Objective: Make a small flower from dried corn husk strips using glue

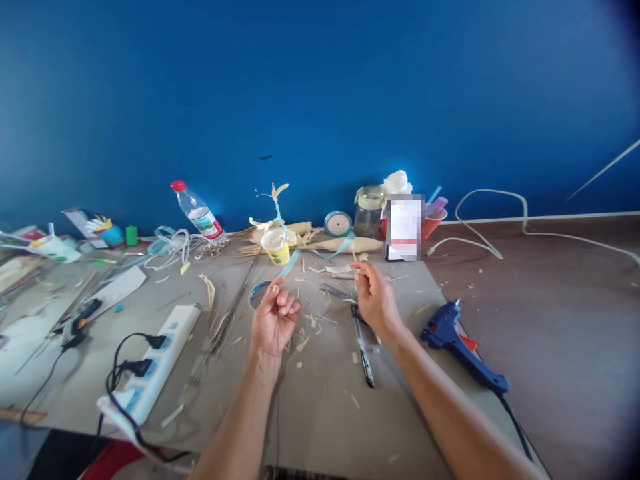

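Note:
My left hand [275,317] is raised over the table with its fingers curled in. A thin dark line like a thread [279,407] hangs below it, beside the forearm; whether the fingers grip it I cannot make out. My right hand [376,297] is closed, thumb and index finger together, near a pale strip of husk [339,269]; anything in that pinch is too small to tell. Below the right hand lie a black pen [365,353] and scissors [334,291]. A roll of blue tape [257,293] sits just behind my left hand.
A yellow cup [276,250] holding a twig-like stem stands behind the hands. On the left are a power strip [155,367] with plugged cables and a tilted bottle [200,213]. A blue glue gun [460,343] lies right of my right forearm. Plant scraps litter the tabletop.

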{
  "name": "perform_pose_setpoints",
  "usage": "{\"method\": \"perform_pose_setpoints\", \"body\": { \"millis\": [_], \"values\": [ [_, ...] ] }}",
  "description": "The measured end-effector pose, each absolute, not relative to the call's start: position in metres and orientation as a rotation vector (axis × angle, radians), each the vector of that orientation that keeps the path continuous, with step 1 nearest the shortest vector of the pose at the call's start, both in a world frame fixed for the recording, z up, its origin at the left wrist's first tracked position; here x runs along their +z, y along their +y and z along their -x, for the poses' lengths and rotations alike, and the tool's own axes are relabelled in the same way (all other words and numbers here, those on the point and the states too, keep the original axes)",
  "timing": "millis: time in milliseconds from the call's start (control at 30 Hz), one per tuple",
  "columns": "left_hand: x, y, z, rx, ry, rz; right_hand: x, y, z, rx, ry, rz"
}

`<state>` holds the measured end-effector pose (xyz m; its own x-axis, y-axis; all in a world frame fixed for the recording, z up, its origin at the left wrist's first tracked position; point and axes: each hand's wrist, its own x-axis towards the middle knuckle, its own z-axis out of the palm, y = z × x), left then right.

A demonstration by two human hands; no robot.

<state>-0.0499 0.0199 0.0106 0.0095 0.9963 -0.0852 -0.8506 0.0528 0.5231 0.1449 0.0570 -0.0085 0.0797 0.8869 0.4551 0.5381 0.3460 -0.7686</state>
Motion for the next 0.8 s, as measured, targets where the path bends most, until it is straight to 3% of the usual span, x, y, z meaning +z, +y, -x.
{"method": "perform_pose_setpoints", "body": {
  "millis": [233, 467, 667, 800],
  "values": [
    [0.015, 0.017, 0.054, 1.562, 0.420, -0.409, -0.006, 0.040, -0.125, 0.568, -2.113, 1.019],
    [0.015, 0.016, 0.056, 1.609, 0.403, -0.423, -0.007, 0.013, -0.093, 0.452, -2.733, 0.742],
    [0.014, 0.019, 0.059, 1.638, 0.437, -0.436, -0.007, 0.020, -0.097, 0.165, -2.389, 1.212],
    [0.013, 0.021, 0.060, 1.644, 0.535, -0.455, -0.009, 0.032, -0.113, 0.182, -1.965, 1.256]
  ]
}}
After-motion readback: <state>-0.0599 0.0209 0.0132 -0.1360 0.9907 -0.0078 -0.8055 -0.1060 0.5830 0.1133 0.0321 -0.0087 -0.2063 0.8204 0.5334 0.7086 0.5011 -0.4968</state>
